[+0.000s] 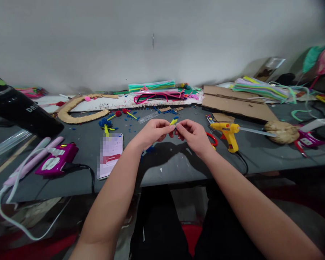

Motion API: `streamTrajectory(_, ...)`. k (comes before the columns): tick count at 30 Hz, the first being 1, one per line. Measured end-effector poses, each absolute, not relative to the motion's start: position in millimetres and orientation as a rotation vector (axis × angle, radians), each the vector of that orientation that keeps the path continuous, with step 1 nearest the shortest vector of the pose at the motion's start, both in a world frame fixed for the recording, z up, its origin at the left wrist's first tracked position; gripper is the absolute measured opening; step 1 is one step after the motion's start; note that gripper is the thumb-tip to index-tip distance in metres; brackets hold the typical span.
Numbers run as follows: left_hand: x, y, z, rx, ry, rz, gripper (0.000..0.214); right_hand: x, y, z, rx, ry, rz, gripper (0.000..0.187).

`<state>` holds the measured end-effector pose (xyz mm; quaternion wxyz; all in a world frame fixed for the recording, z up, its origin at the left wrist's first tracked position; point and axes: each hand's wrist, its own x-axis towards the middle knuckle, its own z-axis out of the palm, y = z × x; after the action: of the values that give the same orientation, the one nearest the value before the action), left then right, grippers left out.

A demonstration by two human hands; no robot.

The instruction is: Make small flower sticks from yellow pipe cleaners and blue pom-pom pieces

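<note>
Bare forearms (111, 195) are stretched forward from the near side, above dark-clothed legs (159, 224). A small yellow fuzzy piece (173, 121) is pinched between the fingertips of the left hand (158, 130) and the right hand (192, 135), raised over the middle of the grey table (165, 177), with the other fingers of both hands curled in. Blue fluff (149, 150) is partly hidden by the left hand's wrist. Just right of the right hand, a red handle (212, 139) is partly covered, and beside it a yellow glue gun (229, 133) is laid, its clear stick (256, 131) pointed right toward a round tan object (281, 131). To the left, a phone (112, 155) is laid face up, with a blue-and-yellow fuzzy flower (106, 124) at its far end. Farther left, a magenta box (56, 160) and a tilted black bottle (21, 112) are seen. Along the far side, a C-shaped tan piece (82, 118), fuzzy sticks (151, 85) and brown cardboard (235, 104) are spread before the grey wall (151, 21).
</note>
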<state>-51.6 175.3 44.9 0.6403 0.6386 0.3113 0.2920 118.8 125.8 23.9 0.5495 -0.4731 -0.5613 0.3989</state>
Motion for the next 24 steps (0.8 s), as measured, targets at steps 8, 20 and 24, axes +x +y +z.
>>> streamTrajectory(8,-48,177,41,1.466,0.674,0.781,0.033,129,124,24,-1.007,-1.274,1.128,0.028)
streamTrajectory(20,-47,174,44,1.470,0.661,0.780,0.033,130,124,25,-0.969,-1.287,1.261,0.027)
streamTrajectory(24,-47,175,45,1.457,0.658,0.770,0.036,130,125,24,-0.948,-1.297,1.281,0.029)
